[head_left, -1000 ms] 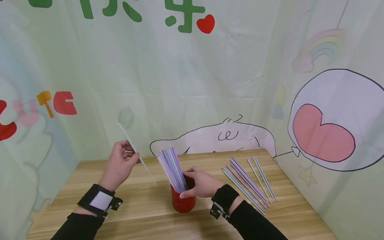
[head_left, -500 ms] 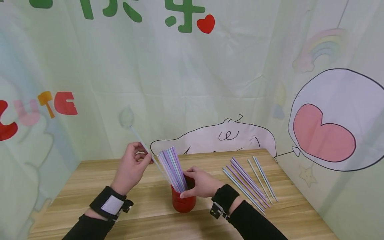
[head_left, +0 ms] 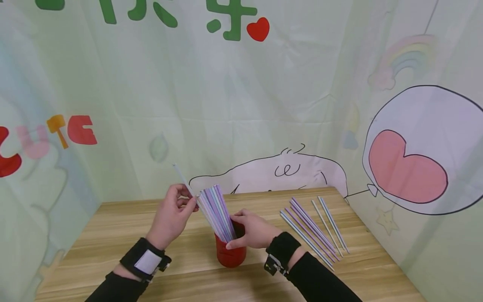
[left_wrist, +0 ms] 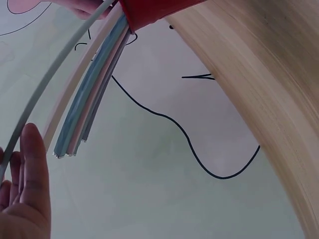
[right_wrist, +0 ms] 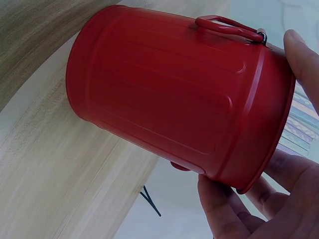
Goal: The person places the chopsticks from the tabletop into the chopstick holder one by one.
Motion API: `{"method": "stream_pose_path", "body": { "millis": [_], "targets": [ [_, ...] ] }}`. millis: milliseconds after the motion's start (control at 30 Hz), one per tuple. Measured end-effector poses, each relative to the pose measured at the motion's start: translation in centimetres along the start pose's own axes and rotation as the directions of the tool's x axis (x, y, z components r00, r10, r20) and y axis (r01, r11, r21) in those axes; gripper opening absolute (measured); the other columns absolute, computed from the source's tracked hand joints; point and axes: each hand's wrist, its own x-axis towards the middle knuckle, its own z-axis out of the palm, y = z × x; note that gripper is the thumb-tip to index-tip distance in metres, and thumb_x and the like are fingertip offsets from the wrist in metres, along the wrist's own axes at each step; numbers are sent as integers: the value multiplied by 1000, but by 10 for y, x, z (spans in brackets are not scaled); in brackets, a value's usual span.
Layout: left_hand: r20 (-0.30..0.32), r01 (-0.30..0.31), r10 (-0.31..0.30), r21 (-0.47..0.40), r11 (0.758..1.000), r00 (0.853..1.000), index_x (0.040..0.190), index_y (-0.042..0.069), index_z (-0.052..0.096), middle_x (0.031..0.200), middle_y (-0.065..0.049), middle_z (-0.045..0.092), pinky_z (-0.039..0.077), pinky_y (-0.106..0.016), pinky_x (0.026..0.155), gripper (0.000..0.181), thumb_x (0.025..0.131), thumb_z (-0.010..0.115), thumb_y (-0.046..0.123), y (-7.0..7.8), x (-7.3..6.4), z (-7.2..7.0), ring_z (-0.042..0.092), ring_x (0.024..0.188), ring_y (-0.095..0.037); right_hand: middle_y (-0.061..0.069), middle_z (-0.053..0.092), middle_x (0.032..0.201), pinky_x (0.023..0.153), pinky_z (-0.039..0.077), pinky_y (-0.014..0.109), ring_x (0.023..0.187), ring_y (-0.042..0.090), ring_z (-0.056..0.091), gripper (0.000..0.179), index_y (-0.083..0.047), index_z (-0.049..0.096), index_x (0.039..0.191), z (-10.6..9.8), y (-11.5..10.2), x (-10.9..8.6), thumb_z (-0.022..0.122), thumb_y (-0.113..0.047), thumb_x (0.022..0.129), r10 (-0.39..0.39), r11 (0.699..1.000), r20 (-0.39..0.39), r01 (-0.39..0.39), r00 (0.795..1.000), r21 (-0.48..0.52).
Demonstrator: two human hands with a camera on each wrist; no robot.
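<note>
L hand (head_left: 171, 214) pinched 1 pale straw (head_left: 183, 178), tilted, beside straw bundle (head_left: 217, 214); couldn't tell if its low end was in red cup (head_left: 231, 256). R hand (head_left: 254, 230) gripped cup by rim; cup stood upright on wood tbl (head_left: 188, 279) w/ bundle leaning inside. More straws (head_left: 312, 225) lay on tbl to R. Printed backdrop (head_left: 264, 92) hung behind.

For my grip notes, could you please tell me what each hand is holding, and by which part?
The left hand pinches a pale straw partway down; the right hand grips the red bucket by its rim.
</note>
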Motion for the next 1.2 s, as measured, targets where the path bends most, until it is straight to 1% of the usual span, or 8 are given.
{"method": "stream_pose_path", "body": {
  "millis": [67,200,400,567,833,1200],
  "targets": [
    [10,6,-6,17,1000,1000,130,-3,43,116,-21,59,63,-30,81,33,103,58,8,-1,-1,1,70,97,-28,4,52,144,107,53,39,126,23,58,89,-15,48,152,1,0,0,85,-49,79,-2,1000,0,2,1000,0],
    [25,13,-15,77,997,1000,127,-1,47,114,-18,62,62,-30,82,29,104,58,13,-3,-5,3,70,96,-25,4,52,144,107,53,40,126,24,58,89,-14,48,152,1,0,0,85,-48,79,-7,1000,0,7,1000,8],
    [24,6,-9,155,988,1000,119,0,54,104,-15,68,62,-30,77,23,103,60,16,-8,-9,8,70,89,-20,5,52,144,108,53,41,126,26,57,90,-13,47,153,-1,-2,-1,85,-47,79,-2,1000,2,1,1000,16],
    [47,23,-32,173,985,998,116,3,57,100,-12,69,60,-26,74,20,103,60,17,-13,-13,12,68,85,-17,5,52,144,107,54,40,126,26,58,89,-13,47,152,-2,-4,-3,85,-47,79,5,1000,1,-5,1000,12],
    [71,17,-31,188,982,997,109,3,59,96,-10,71,59,-24,72,13,102,61,15,-19,-20,18,66,83,-14,6,52,145,106,54,40,125,24,58,88,-13,48,152,0,-4,-2,85,-46,79,8,1000,-3,-8,1000,12],
    [99,49,-70,202,978,993,109,4,62,95,-8,70,58,-24,73,13,102,61,15,-31,-24,23,65,83,-12,6,52,145,106,54,40,124,23,58,88,-14,48,152,0,-3,-2,85,-47,79,2,1000,-3,-2,1000,16]
  ]
}}
